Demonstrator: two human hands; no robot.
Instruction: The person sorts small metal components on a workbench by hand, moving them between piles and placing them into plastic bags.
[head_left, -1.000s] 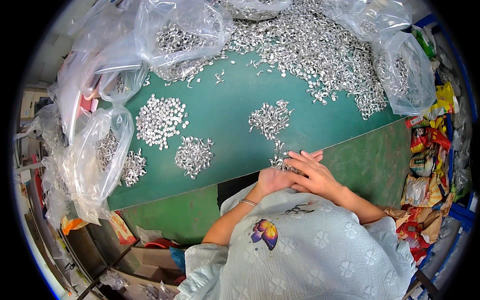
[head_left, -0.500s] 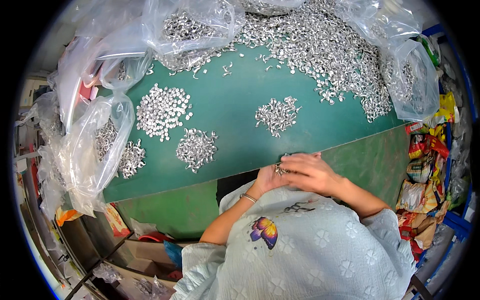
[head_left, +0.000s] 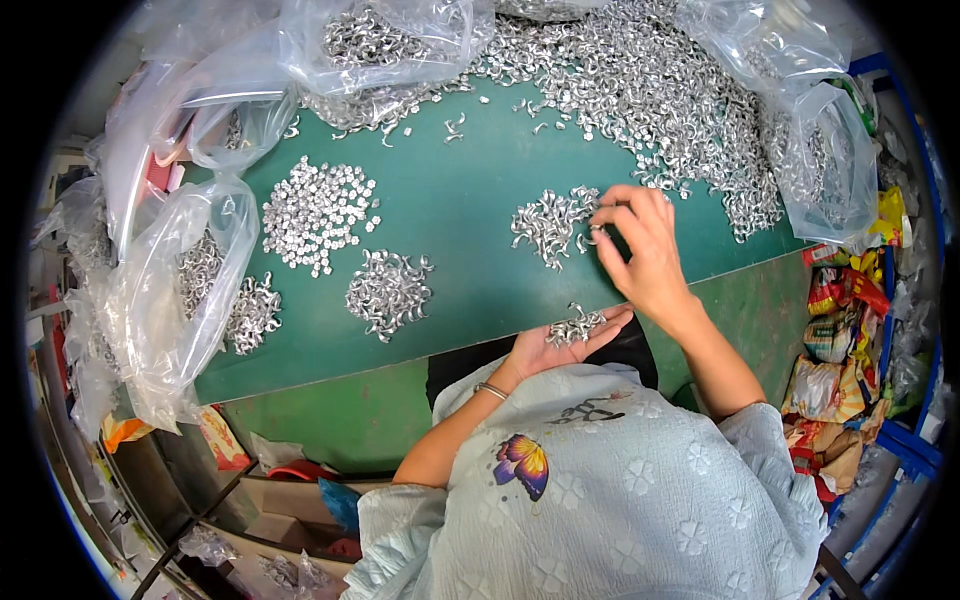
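Observation:
My left hand (head_left: 533, 352) lies palm up at the near table edge, cupped under a handful of small curved silver metal pieces (head_left: 575, 326). Above and to the right of it, my right hand (head_left: 650, 258) reaches over the green table with bent fingers. Its fingertips come together at a small metal piece, partly hidden by the fingers. Just left of those fingertips is a small pile of curved metal pieces (head_left: 546, 230). Farther left sit another pile of curved pieces (head_left: 388, 293) and a spread of small, rounder silver pieces (head_left: 318, 212).
A large heap of metal pieces (head_left: 660, 90) covers the far right of the green table (head_left: 460, 200). Clear plastic bags of pieces stand at the left (head_left: 170, 310), back (head_left: 385, 50) and right (head_left: 825, 165). Colourful packets (head_left: 835, 330) fill a rack on the right.
My right hand has lifted off my left hand and moved up and right to the small pile. My left palm now shows, with metal pieces on it.

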